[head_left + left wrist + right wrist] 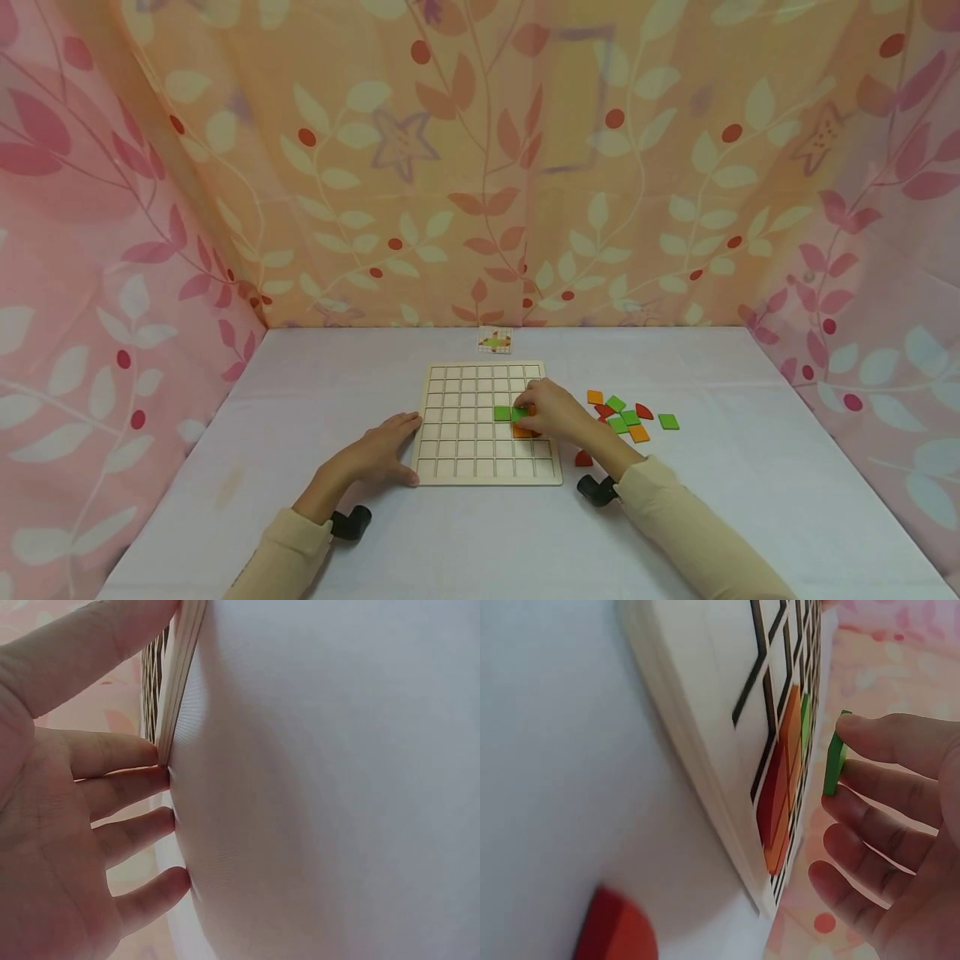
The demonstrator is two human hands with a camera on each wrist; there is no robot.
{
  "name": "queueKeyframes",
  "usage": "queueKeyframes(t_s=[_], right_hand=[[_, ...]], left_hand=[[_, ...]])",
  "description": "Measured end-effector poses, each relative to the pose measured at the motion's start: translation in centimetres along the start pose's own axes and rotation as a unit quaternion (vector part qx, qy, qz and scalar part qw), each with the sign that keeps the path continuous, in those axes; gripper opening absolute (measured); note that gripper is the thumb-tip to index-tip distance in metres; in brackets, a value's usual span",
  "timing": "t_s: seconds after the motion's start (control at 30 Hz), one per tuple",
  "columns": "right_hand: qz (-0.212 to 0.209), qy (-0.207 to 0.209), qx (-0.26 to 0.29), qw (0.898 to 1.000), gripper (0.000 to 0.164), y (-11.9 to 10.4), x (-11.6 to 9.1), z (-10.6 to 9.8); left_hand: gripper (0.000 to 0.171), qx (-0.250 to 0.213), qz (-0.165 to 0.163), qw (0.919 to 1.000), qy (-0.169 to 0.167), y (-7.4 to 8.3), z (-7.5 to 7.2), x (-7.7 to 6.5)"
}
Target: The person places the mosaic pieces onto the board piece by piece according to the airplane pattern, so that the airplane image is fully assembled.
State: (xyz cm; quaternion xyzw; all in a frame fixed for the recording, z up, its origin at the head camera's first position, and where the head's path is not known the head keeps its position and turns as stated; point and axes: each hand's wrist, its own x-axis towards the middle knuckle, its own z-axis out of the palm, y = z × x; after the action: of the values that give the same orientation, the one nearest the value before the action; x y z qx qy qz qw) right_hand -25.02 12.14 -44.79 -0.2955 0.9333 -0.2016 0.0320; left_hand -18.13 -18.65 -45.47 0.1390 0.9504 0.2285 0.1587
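A pale wooden grid board (450, 468) lies flat on the table. My left hand (381, 450) rests at its left edge, fingers extended; in the left wrist view, thumb and index finger touch the board's side. Above the right part of the board, my right hand (558, 414) pinches a green square tile (835, 763) between thumb and fingertips. On the grid sit another green tile (502, 413), an orange tile (522, 432) and a red piece (771, 802). The right hand partly covers the pieces there in the head view.
Right of the board lie loose green, orange and red pieces (630, 417), with a red piece (583, 458) nearer the board's corner. A small pattern card (495, 340) lies behind the board. Patterned curtains (480, 167) enclose the table (300, 375).
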Motion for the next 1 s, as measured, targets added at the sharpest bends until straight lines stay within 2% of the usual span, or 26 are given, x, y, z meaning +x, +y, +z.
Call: queueKeyframes(t_s=[0.27,0.47,0.73,1.0], right_hand=[[-0.011,-0.014,-0.006,1.0,0.024,-1.0,0.6,1.0],[-0.022,-0.017,-0.014,1.0,0.02,-1.6,0.6,1.4],[-0.026,-0.016,-0.029,0.999,0.016,-2.1,0.6,1.7],[-0.03,-0.008,-0.028,0.999,0.019,-2.3,0.4,1.9]], left_hand=[[0.096,0.006,0.007,1.0,0.001,-0.2,0.1,0.1],[0.095,0.006,0.005,1.0,0.001,-0.3,0.1,0.1],[0.097,0.006,0.01,0.9999,-0.001,-0.4,0.1,0.2],[0.097,0.007,0.01,0.9999,0.001,-0.5,0.2,0.2]])
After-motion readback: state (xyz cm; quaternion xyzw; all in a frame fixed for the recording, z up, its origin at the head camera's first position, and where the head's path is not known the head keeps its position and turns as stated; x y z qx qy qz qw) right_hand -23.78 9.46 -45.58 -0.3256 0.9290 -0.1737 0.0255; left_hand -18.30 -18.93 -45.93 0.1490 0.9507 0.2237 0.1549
